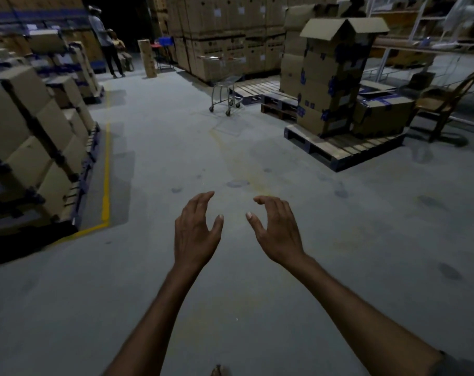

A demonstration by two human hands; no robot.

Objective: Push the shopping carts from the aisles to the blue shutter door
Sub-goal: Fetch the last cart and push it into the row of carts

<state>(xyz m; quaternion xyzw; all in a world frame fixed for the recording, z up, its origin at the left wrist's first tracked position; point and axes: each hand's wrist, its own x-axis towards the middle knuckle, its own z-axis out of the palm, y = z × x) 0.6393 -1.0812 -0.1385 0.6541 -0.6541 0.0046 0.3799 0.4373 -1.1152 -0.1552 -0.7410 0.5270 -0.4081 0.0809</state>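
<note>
Nearest to me, the left hand (195, 229) and the right hand (277, 229) were held out side by side over the bare concrete floor (176, 147), fingers loosely curled and apart, holding nothing. Well beyond them stood the shopping cart (225, 88), empty as far as I could tell, on its casters just beside a low wooden pallet (257, 89) and in front of a wall of stacked cartons (216, 31). I judged it light and stiff, apt to roll freely and swing on its wheels, so the sound hold would be both hands spread along the handle bar at the basket's top edge. Farther off on the left, two people (107, 42) stood by the racks. No blue shutter door showed
</note>
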